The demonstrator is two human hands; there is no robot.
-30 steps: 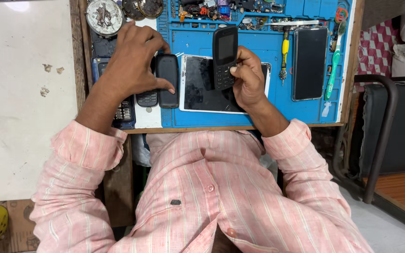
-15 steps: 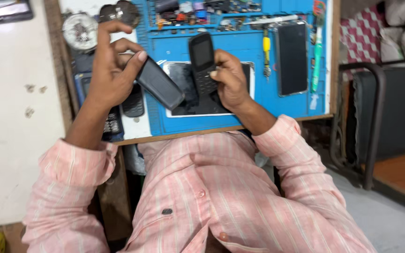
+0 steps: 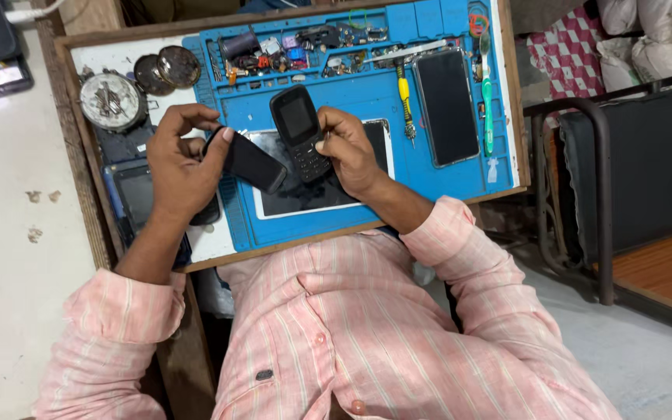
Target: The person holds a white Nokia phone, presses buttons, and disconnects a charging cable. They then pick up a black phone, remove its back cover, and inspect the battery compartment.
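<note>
Cluttered repair worktop (image 3: 103, 58) w/ blue silicone mat (image 3: 367, 93): over the mat's left edge, left hand (image 3: 176, 167), fingers curled, pinches a black phone back cover (image 3: 254, 163). Just right of it, right hand (image 3: 351, 152) fingers grip a black keypad phone (image 3: 299, 128), screen up, above a tablet (image 3: 313, 194) lying on the mat.

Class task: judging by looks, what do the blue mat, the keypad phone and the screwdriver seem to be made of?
Mat: probably silicone rubber, matte blue, moulded compartments. Phone: black plastic shell, glossy screen. Screwdriver: yellow plastic handle, thin shaft likely metal.
</note>
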